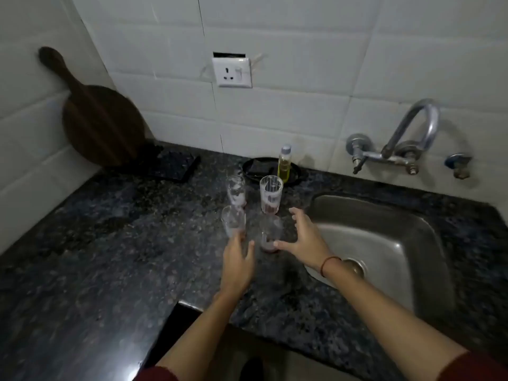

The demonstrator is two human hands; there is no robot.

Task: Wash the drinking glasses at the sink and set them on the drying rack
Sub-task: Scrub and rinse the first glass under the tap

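You have four drinking glasses (pixel 271 194) standing in a two-by-two cluster on the counter (pixel 110 243), just left of the sink (pixel 384 237). Behind them an oil bottle (pixel 284 163) stands on a plate (pixel 298 174). Left of the plate lies a mat (pixel 176 165), and behind it a chopping board (pixel 99 122) leans on the wall. The tap (pixel 406 138) is mounted behind the sink.

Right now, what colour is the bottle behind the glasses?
Yellow liquid in the clear bottle, pale cap; head view.
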